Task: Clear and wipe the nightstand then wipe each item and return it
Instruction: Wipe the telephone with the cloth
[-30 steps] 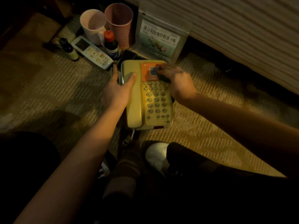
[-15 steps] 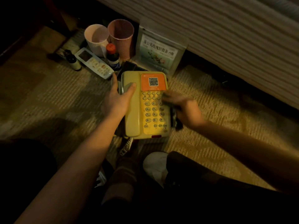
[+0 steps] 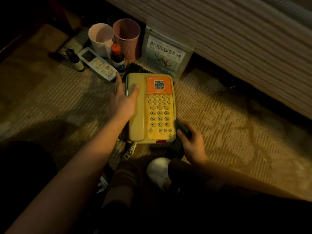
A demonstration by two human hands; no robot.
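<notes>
While the phone point(image 3: 152, 108) sits on the carpet point(image 3: 219, 107), left hand point(image 3: 124, 103) rests on its handset point(image 3: 135, 115), fingers straight, thumb laid on top. Right hand point(image 3: 191, 144), at the phone's near right corner, pinches a dark cloth point(image 3: 183, 129) against the edge. Beyond the left grip: remote point(image 3: 98, 64), two small bottles point(image 3: 118, 58), two cups point(image 3: 101, 38), tea packet point(image 3: 166, 54). Below: white shoe point(image 3: 158, 171).

The left hand point(image 3: 124, 102) steadies the telephone point(image 3: 152, 108) on the carpet point(image 3: 219, 115); the right hand point(image 3: 190, 142) grips a dark cloth point(image 3: 183, 130).
</notes>
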